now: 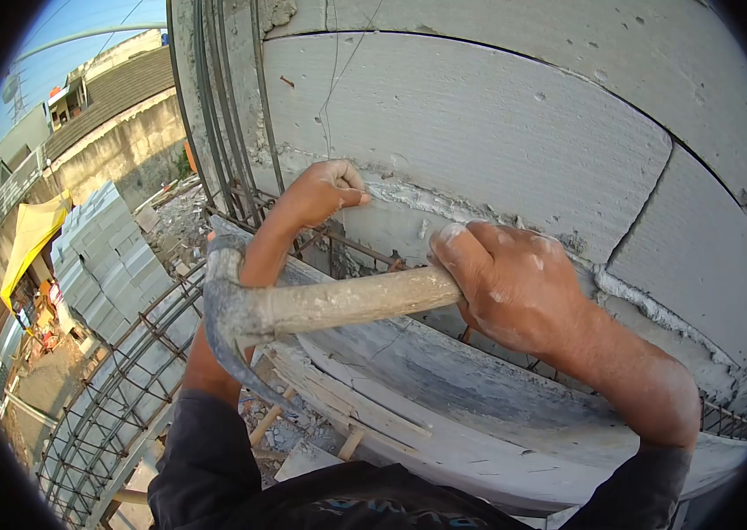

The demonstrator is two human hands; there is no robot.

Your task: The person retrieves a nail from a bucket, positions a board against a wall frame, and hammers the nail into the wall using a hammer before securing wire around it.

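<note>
Your right hand [519,287] gripped the hammer [334,306], head leftward, long axis crosswise, your left hand [320,194] pinched together, contents unclear.

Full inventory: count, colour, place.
Steel claw hammer: 1, grey head, tan wooden handle, centre
Large block wall: 1, pale grey, ahead
Mortar seam: 1, whitish, low on wall
Thin wires: some, dark, upper wall
Upright steel rods: several, dark, left
Steel rebar cage: 1, brown, lower left
Stacked rectangular blocks: many, light grey, left
Draped sheet: 1, yellow, left
Long curved panel: 1, greyish, below hammer
Left hand: 1, dusty, curled near wall
Right hand: 1, dusty, around hammer handle
Sleeves: 2, dark, bottom
</note>
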